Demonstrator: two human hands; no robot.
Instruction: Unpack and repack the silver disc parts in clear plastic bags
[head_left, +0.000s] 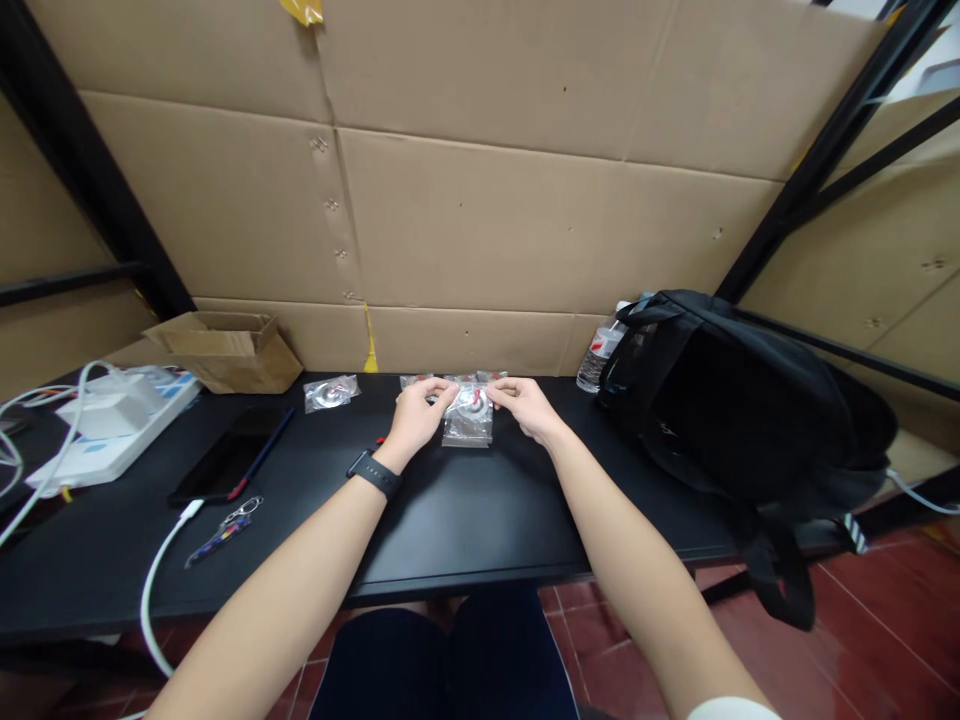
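Observation:
Between my two hands is a small clear plastic bag [466,430] with a round silvery item and a bit of red inside. My left hand [420,412], with a dark watch on its wrist, pinches the bag's upper left side. On the opposite side my right hand [529,408] pinches the upper right edge. Behind the bag, partly hidden by it and my fingers, lie several similar clear packets on the black table [472,520]. Another packet [331,394] with a round item lies apart to the left. A small red thing shows beside my left wrist.
To the left are an open cardboard box [247,355], a white power strip [120,425], a phone [225,455], a pen [262,455] and a keychain [223,532]. A water bottle [596,360] and a black backpack [750,400] stand right. Cardboard [480,220] walls the back.

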